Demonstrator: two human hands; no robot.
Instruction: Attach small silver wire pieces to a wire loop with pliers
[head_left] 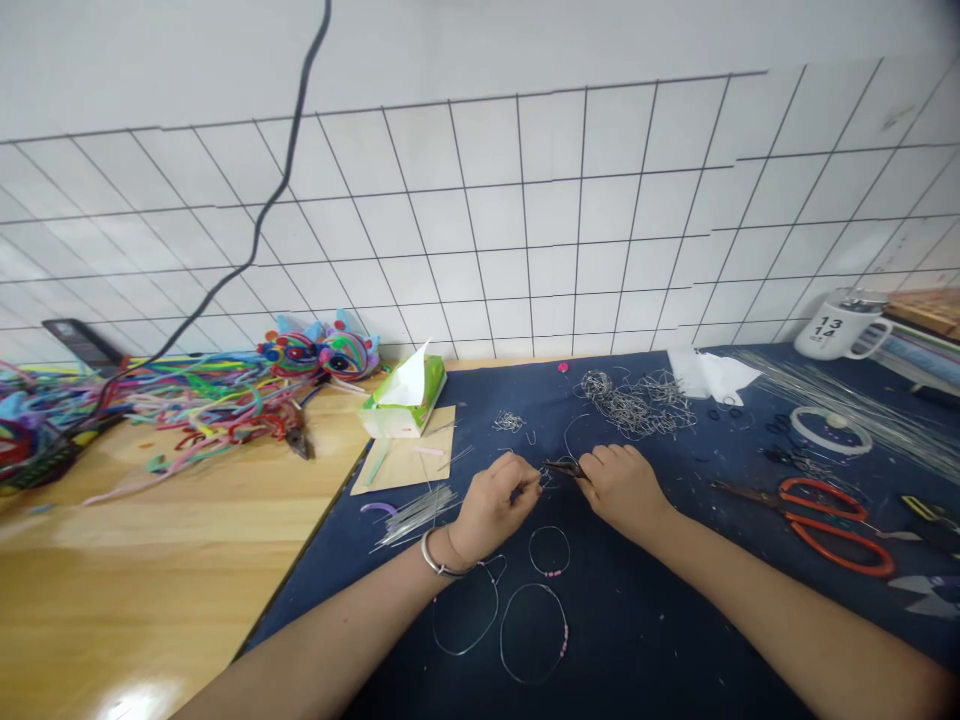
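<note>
My right hand is closed round a pair of pliers, whose jaws point left. Close to the jaw tips, my left hand pinches a thin wire; its fine details are too small to make out. A curved end of wire rises just above the pliers. Below my hands, on the dark blue mat, lie a small wire ring with pink beads and a larger wire ring with pink beads. Another wire loop lies partly beneath my left wrist.
Beyond my hands are a small pile of bent wires and a tangled wire heap. Straight wire pieces and a tissue box stand left. Orange-handled scissors and a white mug are right. Colourful cords cover the wooden table.
</note>
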